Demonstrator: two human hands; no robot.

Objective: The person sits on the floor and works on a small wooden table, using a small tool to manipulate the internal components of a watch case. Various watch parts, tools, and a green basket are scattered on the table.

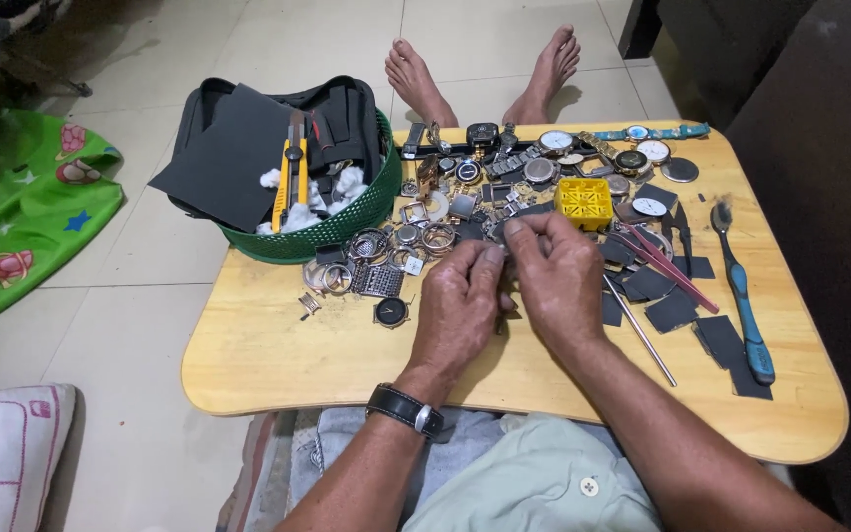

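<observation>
My left hand (460, 310) and my right hand (563, 276) meet over the middle of a small wooden table (278, 355). Their fingertips pinch a small dark watch part (500, 236) between them; most of it is hidden by the fingers. A black wristwatch is strapped on my left wrist. Just beyond the hands lies a heap of watch cases and metal parts (396, 251). A loose round watch face (391, 312) rests left of my left hand.
A green basket (347, 222) with a black pouch, a yellow cutter and cotton stands at the table's back left. A yellow plastic box (583, 200), black sandpaper pieces (672, 310), a blue toothbrush (746, 296) and thin rods (639, 330) lie to the right. Bare feet rest beyond the table.
</observation>
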